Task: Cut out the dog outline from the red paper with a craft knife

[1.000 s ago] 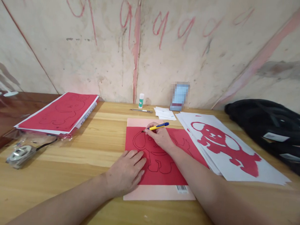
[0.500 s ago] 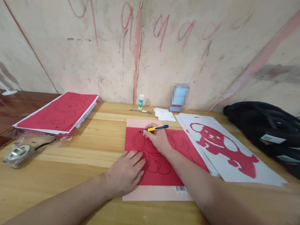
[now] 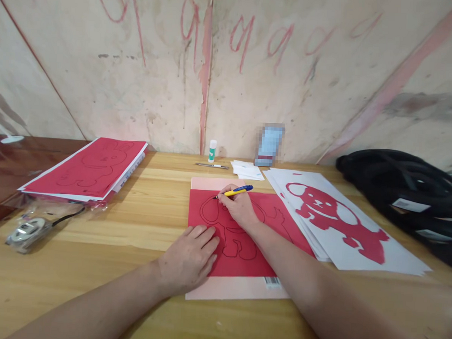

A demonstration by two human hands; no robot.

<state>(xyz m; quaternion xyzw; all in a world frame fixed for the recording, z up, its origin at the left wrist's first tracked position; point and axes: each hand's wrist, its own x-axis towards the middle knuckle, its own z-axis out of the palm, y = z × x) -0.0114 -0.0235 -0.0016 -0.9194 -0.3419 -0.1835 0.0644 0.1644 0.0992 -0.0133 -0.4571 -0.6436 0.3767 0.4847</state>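
Two hands are in view: the left hand (image 3: 190,258) and the right hand (image 3: 239,207). One yellow pen (image 3: 235,191) is in the right hand, and a second, thin pen (image 3: 212,166) lies by the wall. There is one glue stick (image 3: 212,151). One red sheet (image 3: 241,235) carries a drawn outline, and it lies on one pink board (image 3: 239,290). There is one stack of red sheets (image 3: 89,168) at the left and one stack of white sheets (image 3: 339,224) with a red cutout at the right. One small pile of white slips (image 3: 248,170), one black bag (image 3: 408,192), one bagged cable (image 3: 30,230) and one desk (image 3: 114,234) make up what else can be counted.
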